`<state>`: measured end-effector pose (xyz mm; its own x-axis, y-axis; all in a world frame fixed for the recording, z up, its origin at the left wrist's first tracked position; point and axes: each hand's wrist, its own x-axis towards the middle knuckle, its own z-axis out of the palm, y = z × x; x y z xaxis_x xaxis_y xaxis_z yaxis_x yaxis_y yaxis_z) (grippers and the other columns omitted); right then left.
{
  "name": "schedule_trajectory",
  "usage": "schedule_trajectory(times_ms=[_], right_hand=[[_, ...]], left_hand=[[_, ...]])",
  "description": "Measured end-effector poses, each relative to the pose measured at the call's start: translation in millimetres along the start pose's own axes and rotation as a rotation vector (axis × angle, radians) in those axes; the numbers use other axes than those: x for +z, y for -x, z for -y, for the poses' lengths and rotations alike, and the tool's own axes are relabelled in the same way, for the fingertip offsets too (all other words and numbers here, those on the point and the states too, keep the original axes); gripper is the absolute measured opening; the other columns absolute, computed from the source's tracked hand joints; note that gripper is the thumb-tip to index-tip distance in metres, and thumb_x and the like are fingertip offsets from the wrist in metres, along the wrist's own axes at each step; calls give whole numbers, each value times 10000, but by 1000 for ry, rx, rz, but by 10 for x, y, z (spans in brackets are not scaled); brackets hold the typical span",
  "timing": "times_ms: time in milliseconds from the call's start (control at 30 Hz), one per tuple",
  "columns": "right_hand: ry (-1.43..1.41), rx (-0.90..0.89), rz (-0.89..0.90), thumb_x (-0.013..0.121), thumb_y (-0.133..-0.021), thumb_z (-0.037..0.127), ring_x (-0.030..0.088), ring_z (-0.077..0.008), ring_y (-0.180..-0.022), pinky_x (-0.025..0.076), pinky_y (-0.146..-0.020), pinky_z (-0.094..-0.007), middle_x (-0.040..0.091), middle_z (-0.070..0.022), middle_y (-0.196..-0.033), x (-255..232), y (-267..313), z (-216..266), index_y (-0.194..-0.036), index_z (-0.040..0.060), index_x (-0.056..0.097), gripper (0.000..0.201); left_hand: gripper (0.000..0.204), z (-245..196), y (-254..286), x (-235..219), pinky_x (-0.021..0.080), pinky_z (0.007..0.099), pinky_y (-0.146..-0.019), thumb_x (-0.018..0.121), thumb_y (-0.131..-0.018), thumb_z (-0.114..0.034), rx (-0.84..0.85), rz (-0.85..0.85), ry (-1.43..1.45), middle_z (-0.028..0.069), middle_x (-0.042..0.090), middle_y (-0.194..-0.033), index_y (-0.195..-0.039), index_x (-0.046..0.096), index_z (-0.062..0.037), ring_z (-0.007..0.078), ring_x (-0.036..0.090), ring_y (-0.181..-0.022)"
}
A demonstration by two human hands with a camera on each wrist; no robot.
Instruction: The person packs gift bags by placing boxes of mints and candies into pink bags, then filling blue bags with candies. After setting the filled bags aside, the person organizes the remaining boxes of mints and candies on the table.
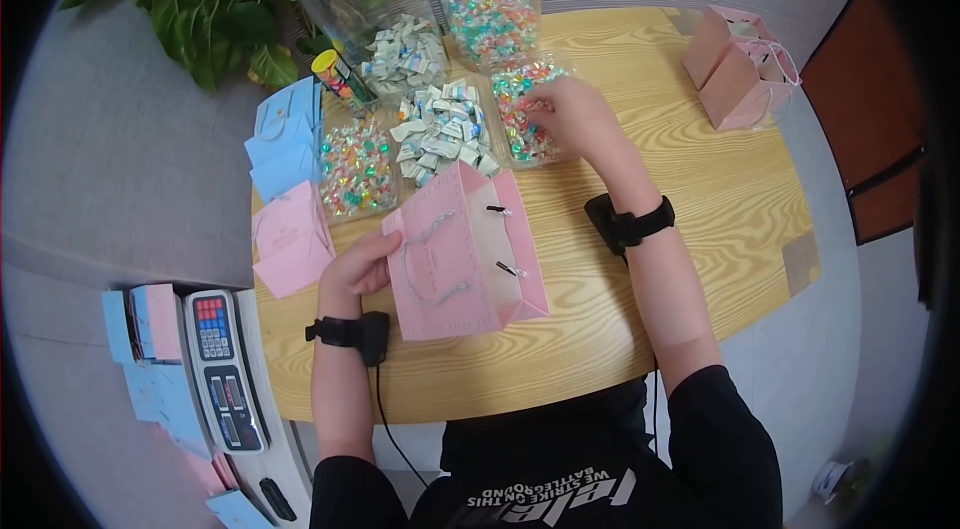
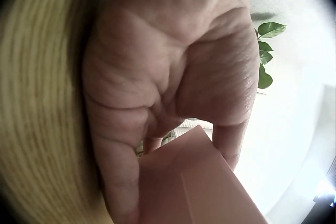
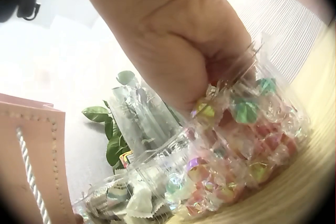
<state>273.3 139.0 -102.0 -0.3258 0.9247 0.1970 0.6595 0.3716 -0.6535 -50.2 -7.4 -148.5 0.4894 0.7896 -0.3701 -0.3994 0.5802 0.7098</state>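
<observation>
My left hand (image 1: 362, 267) grips the base end of a pink paper gift bag (image 1: 440, 284), thumb on one face. The bag lies tipped over the table, its mouth with black-tipped handle cords facing right. In the left wrist view the pink bag (image 2: 194, 182) sits between thumb and fingers. My right hand (image 1: 580, 117) reaches into a clear tray of wrapped candies (image 1: 527, 141) with bent fingers. In the right wrist view its fingertips are hidden among shiny candies (image 3: 257, 140); I cannot tell whether they pinch one.
Beside that tray are one of white-wrapped sweets (image 1: 445, 134) and another of colourful candies (image 1: 357, 169). Taller clear containers (image 1: 490, 24) and a yellow-capped tube (image 1: 340, 77) stand behind. Blue bags (image 1: 283, 144) and pink bags (image 1: 738, 74) flank the wooden table (image 1: 680, 189). A scale (image 1: 228, 369) is at left.
</observation>
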Motion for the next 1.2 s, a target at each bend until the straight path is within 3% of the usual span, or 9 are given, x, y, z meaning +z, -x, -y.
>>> schedule_trajectory(times_ms=[200, 367, 600, 700, 767, 867, 1000, 1067, 1200], right_hand=[[99, 12, -62, 698, -802, 122, 652, -276, -773, 507, -687, -365, 676, -156, -847, -114, -38, 84, -1008, 53, 688, 217], [-79, 55, -48, 695, -823, 135, 654, -208, -726, 510, -654, -325, 675, -146, -803, -107, -31, 126, -1020, 43, 692, 218], [-194, 44, -145, 700, -801, 143, 642, -242, -684, 506, -649, -335, 664, -143, -781, -251, 14, 261, -1035, 79, 709, 242], [-316, -11, -102, 696, -804, 140, 637, -217, -666, 500, -626, -321, 667, -127, -764, -405, 145, 560, -1016, 79, 715, 222], [-438, -68, 73, 695, -844, 138, 554, -66, -590, 464, -524, -234, 626, -37, -706, -517, 267, 798, -1000, 15, 701, 199], [-515, -137, 221, 682, -855, 130, 534, -54, -562, 445, -497, -219, 616, -25, -703, -578, 435, 993, -974, 23, 703, 161], [-341, -286, 290, 675, -829, 86, 582, -124, -586, 473, -539, -254, 641, -59, -737, -560, 555, 1050, -958, 41, 707, 140], [-133, -483, 272, 660, -775, 34, 631, -237, -675, 505, -619, -313, 662, -110, -821, -445, 598, 991, -920, 49, 703, 151], [140, -456, 219, 632, -740, 44, 644, -304, -825, 515, -710, -388, 650, -135, -892, -295, 769, 1181, -853, 35, 680, 123]], left_hand=[[674, -6, -4, 30, 439, 349, -1014, 631, -908, -216, 8, -6, 7, 104, 475, -1382, -1443, 280, -6, 205, 517, -1222], [631, 10, 1, -13, 452, 354, -1000, 624, -913, -227, 18, -13, 18, 107, 503, -1352, -1420, 324, -3, 206, 534, -1201], [537, 7, -1, 48, 496, 372, -955, 601, -925, -238, 61, -56, 24, 108, 580, -1256, -1367, 398, -12, 217, 603, -1111], [539, 8, -12, 69, 504, 366, -945, 601, -925, -238, 63, -31, 77, 105, 584, -1248, -1369, 393, -14, 211, 612, -1094], [538, -11, -7, 151, 504, 368, -945, 598, -927, -239, 76, -35, 86, 106, 585, -1246, -1371, 392, -14, 215, 612, -1095], [538, -11, -29, 170, 503, 374, -947, 593, -930, -243, 87, -30, 109, 110, 582, -1252, -1374, 388, -17, 222, 611, -1097], [548, -10, -17, 149, 499, 391, -954, 590, -931, -254, 90, -3, 127, 120, 576, -1264, -1381, 383, -18, 235, 608, -1104], [578, -14, -15, 59, 462, 382, -999, 576, -941, -252, 64, 44, 135, 115, 521, -1326, -1414, 329, -29, 229, 552, -1176], [645, 17, -18, 42, 436, 364, -1032, 598, -932, -263, 61, 46, 106, 103, 466, -1387, -1445, 280, -35, 213, 501, -1243]])
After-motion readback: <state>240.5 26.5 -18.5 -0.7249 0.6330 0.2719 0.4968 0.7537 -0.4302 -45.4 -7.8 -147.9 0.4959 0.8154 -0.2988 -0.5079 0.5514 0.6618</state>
